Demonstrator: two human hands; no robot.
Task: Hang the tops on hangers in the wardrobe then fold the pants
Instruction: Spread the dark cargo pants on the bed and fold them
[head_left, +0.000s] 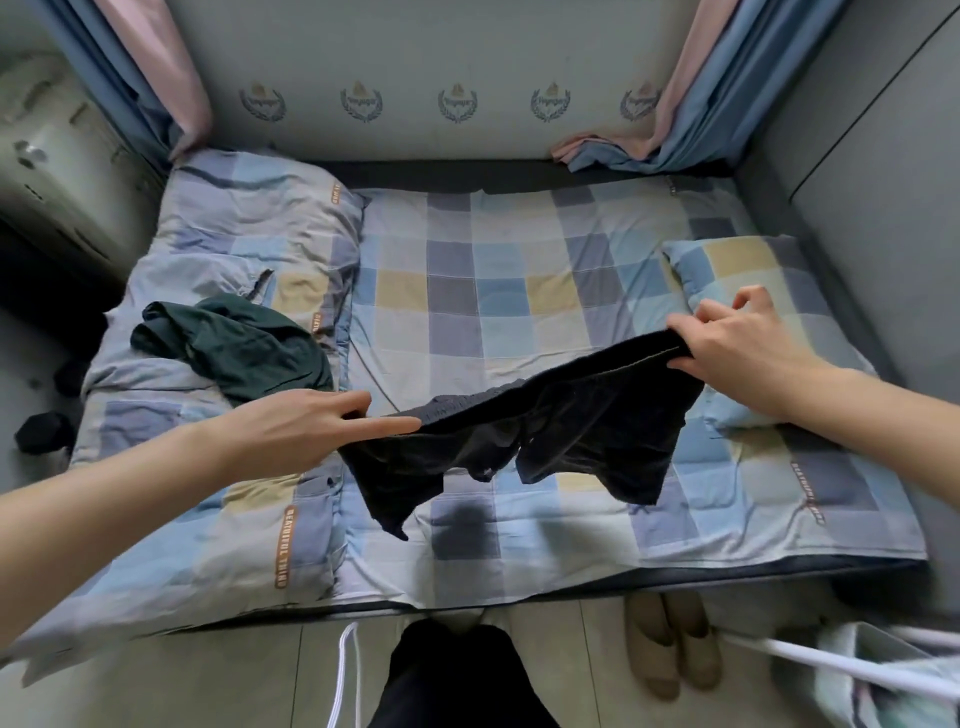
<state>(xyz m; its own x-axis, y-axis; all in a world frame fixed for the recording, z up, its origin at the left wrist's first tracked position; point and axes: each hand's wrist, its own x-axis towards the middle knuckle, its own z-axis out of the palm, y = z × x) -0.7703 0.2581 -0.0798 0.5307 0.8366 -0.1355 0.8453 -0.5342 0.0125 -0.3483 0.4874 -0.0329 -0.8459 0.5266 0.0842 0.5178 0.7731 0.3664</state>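
Both of our hands hold a pair of black shorts (540, 441) stretched by the waistband over the bed: our left hand (306, 426) pinches one end of the band, index and middle fingers laid out straight along the fabric, while our right hand (737, 338) grips the other end, thumb underneath and fingers curled over the hem. The shorts hang clear of the checked bedsheet (467, 291), their two legs dangling and casting a shadow on the sheet below, so we judge them spread out but not yet laid flat or folded.

A second garment, a dark green piece of clothing (239, 343), lies crumpled on the folded checked quilt (218, 249) to the left, well apart from the shorts. We cannot tell from its heap whether it is a top or another pair of pants. No hanger and no wardrobe shows in this view, so we cannot confirm how the hanging stage stands; with pants now in hand, we judge that the work has passed to the folding stage, and that it is only beginning. What remains, as far as we can see: lay the shorts on the sheet, fold them, then deal with the green garment.

A checked pillow (737, 280) sits just beyond our right hand, a pair of slippers (670, 644) on the floor beneath the bed edge.
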